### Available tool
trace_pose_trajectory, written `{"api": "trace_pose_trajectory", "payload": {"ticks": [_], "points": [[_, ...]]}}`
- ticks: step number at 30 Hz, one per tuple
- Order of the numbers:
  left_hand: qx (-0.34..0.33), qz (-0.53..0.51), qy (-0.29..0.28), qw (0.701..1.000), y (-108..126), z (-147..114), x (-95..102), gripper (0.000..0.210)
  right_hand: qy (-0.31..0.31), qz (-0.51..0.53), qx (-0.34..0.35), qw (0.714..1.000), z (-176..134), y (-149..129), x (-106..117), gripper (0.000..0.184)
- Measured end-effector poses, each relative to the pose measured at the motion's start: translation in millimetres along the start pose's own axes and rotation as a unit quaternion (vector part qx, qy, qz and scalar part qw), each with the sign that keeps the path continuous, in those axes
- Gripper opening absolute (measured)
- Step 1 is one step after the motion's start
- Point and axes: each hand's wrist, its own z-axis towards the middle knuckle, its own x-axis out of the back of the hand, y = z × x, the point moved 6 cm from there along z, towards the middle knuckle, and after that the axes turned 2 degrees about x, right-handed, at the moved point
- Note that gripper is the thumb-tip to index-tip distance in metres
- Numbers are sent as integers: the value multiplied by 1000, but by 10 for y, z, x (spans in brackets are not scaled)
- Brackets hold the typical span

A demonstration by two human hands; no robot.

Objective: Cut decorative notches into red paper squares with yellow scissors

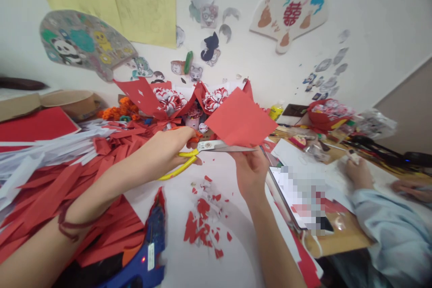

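Yellow-handled scissors (pixel 214 145) are gripped in my left hand (pixel 177 144), with the blades pointing right. Their blades lie along the lower edge of a red paper square (pixel 241 117); whether they are cutting into it I cannot tell. The square stands up, corner on top, pinched from below by my right hand (pixel 249 166), whose fingertips are partly hidden behind paper and blades. Below both hands, red and white paper scraps (pixel 203 220) lie scattered on a white surface (pixel 175 216). A blue glue gun (pixel 148 247) with a lit red light is near my left forearm.
Red and white paper strips (pixel 57 180) are heaped at left. Red-wrapped paper flowers (pixel 170 99) stand at the back against the wall. A tablet (pixel 281 189), partly blurred out, lies at right, beside another person's sleeve (pixel 388 229) and hand (pixel 357 172).
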Motion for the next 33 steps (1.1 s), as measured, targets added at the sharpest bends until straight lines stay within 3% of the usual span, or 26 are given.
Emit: {"api": "trace_pose_trajectory", "payload": {"ticks": [4, 11, 16, 25, 33], "points": [[26, -29, 11, 999, 14, 12, -94, 36, 38, 29, -5, 999, -37, 5, -33, 6], [70, -12, 38, 997, 124, 8, -218, 40, 83, 74, -22, 994, -68, 10, -92, 16], [60, -20, 29, 998, 175, 15, -286, 42, 101, 124, -40, 986, -73, 20, -113, 13], [39, 19, 31, 999, 169, 17, -351, 40, 103, 159, -71, 979, -80, 61, -100, 14], [59, 4, 31, 998, 167, 18, -342, 35, 98, 143, -74, 982, -95, 33, -132, 11]]}}
